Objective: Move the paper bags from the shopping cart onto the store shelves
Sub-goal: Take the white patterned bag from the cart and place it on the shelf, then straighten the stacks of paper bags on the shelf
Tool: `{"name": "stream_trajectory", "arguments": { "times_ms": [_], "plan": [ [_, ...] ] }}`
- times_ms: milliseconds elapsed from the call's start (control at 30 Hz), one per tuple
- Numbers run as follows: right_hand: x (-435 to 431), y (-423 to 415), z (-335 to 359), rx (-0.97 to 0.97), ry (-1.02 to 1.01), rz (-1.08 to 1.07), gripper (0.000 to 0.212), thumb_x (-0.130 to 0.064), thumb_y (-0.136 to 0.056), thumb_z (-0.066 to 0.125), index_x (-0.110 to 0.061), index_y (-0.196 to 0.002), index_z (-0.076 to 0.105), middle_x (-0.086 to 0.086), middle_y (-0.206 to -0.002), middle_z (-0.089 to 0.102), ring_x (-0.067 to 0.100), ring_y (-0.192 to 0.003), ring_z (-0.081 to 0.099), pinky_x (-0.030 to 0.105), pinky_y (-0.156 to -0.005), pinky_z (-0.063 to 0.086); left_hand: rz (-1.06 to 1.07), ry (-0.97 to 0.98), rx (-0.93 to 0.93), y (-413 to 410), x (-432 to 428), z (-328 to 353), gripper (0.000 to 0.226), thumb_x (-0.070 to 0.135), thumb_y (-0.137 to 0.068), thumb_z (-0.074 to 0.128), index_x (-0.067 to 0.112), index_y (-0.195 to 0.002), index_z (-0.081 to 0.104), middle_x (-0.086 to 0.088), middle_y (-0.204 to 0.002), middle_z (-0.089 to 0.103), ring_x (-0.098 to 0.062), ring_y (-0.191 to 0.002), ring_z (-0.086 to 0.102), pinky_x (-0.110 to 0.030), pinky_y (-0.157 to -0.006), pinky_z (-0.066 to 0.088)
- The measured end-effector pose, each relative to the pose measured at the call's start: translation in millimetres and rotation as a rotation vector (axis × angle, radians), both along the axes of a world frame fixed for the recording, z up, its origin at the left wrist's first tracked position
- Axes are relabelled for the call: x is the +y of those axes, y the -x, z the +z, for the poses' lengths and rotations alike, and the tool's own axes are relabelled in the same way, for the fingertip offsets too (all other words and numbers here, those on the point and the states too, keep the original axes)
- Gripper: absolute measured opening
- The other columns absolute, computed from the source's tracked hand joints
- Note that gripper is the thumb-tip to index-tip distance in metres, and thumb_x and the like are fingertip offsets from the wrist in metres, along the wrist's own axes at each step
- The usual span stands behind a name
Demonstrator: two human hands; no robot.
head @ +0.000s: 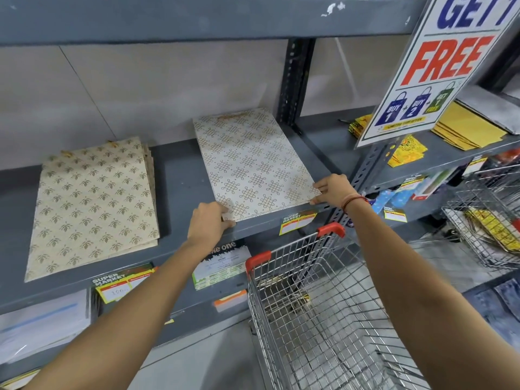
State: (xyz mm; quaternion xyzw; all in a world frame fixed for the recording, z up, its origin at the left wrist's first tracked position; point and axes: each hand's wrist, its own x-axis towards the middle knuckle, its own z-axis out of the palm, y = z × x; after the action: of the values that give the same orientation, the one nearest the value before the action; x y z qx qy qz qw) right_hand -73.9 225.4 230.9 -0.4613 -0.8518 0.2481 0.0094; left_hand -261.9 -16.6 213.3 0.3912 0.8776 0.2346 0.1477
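A stack of white paper bags with a gold lattice print (250, 164) lies flat on the grey shelf (180, 181). My left hand (209, 222) grips its near left corner and my right hand (334, 191) holds its near right corner. To the left lies a second stack of cream bags with a gold leaf print (92, 204), untouched. The wire shopping cart (318, 313) with red corner caps stands below the shelf, under my right arm; its basket looks bare of bags.
A slotted upright post (295, 80) stands just behind the lattice bags. A "GET 1 FREE" sign (439, 66) hangs at the right above yellow envelopes (467, 128). A wire basket (489, 215) juts out at the right. Price labels line the shelf edge.
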Motion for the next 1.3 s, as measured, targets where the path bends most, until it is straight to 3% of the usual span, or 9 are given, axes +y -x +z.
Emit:
{"name": "stream_trajectory", "arguments": {
  "times_ms": [200, 400, 533, 667, 900, 1000, 1133, 1200, 1300],
  "plan": [
    [-9.4, 1.1, 4.2, -0.028, -0.016, -0.030, 0.058, -0.019, -0.070, 0.081, -0.006, -0.122, 0.059, 0.014, -0.123, 0.064, 0.028, -0.117, 0.055, 0.033, -0.112, 0.033, 0.006, -0.014, -0.029, 2.8, 2.8, 3.5, 0.051, 0.018, -0.076, 0.078, 0.005, -0.123, 0.063, -0.018, -0.110, 0.069, -0.032, -0.104, 0.063, -0.040, -0.093, 0.052],
    [-36.7, 18.2, 24.3, -0.134, -0.086, -0.029, 0.054, 0.001, -0.081, 0.061, -0.002, -0.132, 0.045, 0.021, -0.132, 0.054, 0.038, -0.124, 0.047, 0.045, -0.106, 0.042, -0.069, -0.069, -0.084, 6.6, -14.9, 5.5, 0.051, 0.017, -0.081, 0.073, 0.012, -0.130, 0.057, -0.019, -0.109, 0.069, -0.033, -0.105, 0.065, -0.044, -0.093, 0.054],
    [-86.2, 52.8, 31.2, 0.115, -0.215, -0.147, 0.047, 0.007, -0.080, 0.052, -0.002, -0.126, 0.051, 0.028, -0.121, 0.059, 0.042, -0.117, 0.051, 0.044, -0.097, 0.046, -0.181, -0.094, 0.035, 32.0, -50.4, 11.9, 0.064, 0.022, -0.081, 0.072, 0.015, -0.139, 0.046, -0.015, -0.131, 0.060, -0.030, -0.122, 0.055, -0.035, -0.103, 0.045],
    [-162.1, 111.8, 22.6, 0.297, -0.089, 0.051, 0.043, -0.008, -0.087, 0.058, 0.001, -0.128, 0.051, 0.023, -0.130, 0.057, 0.034, -0.122, 0.052, 0.031, -0.102, 0.036, -0.027, -0.132, 0.173, 74.9, -110.7, 15.4, 0.059, 0.022, -0.084, 0.068, 0.007, -0.137, 0.047, -0.014, -0.143, 0.049, -0.031, -0.132, 0.044, -0.038, -0.112, 0.035],
    [-283.0, 195.3, -7.9, 0.338, 0.076, 0.321, 0.042, -0.020, -0.095, 0.049, -0.004, -0.133, 0.046, 0.027, -0.129, 0.055, 0.039, -0.121, 0.049, 0.046, -0.103, 0.042, 0.526, -0.297, 0.069, 134.6, -224.6, 5.3, 0.043, 0.023, -0.097, 0.048, -0.004, -0.129, 0.051, -0.031, -0.121, 0.058, -0.045, -0.115, 0.052, -0.048, -0.100, 0.041],
    [-308.3, 207.0, -19.4, 0.279, 0.064, 0.307, 0.052, -0.024, -0.095, 0.048, -0.001, -0.139, 0.032, 0.027, -0.134, 0.046, 0.040, -0.125, 0.042, 0.046, -0.103, 0.040, 0.534, -0.199, -0.043, 138.9, -251.1, -2.3, 0.044, 0.030, -0.097, 0.047, -0.004, -0.126, 0.051, -0.020, -0.089, 0.064, -0.045, -0.107, 0.059, -0.042, -0.087, 0.044],
    [-319.2, 213.3, -26.0, 0.250, 0.001, 0.227, 0.055, -0.025, -0.095, 0.047, -0.001, -0.141, 0.028, 0.025, -0.133, 0.046, 0.037, -0.124, 0.041, 0.042, -0.104, 0.035, 0.400, -0.123, -0.196, 141.8, -263.6, -4.1, 0.066, 0.039, -0.080, 0.072, 0.009, -0.133, 0.049, -0.012, -0.124, 0.063, -0.034, -0.116, 0.058, -0.042, -0.099, 0.047],
    [-323.6, 215.2, -26.9, 0.241, -0.027, 0.213, 0.059, -0.030, -0.095, 0.048, 0.000, -0.141, 0.027, 0.024, -0.133, 0.048, 0.036, -0.124, 0.040, 0.041, -0.104, 0.031, 0.353, -0.110, -0.216, 147.1, -269.2, -3.1, 0.075, 0.033, -0.070, 0.082, 0.011, -0.134, 0.050, -0.010, -0.128, 0.062, -0.031, -0.118, 0.058, -0.042, -0.101, 0.047],
    [-327.6, 214.0, -27.3, 0.259, 0.001, 0.205, 0.076, -0.043, -0.087, 0.058, 0.001, -0.141, 0.027, 0.024, -0.132, 0.047, 0.037, -0.124, 0.037, 0.042, -0.104, 0.032, 0.318, -0.106, -0.168, 158.7, -273.0, -4.7, 0.066, 0.020, -0.070, 0.083, 0.006, -0.129, 0.057, -0.013, -0.125, 0.066, -0.029, -0.117, 0.061, -0.041, -0.100, 0.048]
  ]
}}
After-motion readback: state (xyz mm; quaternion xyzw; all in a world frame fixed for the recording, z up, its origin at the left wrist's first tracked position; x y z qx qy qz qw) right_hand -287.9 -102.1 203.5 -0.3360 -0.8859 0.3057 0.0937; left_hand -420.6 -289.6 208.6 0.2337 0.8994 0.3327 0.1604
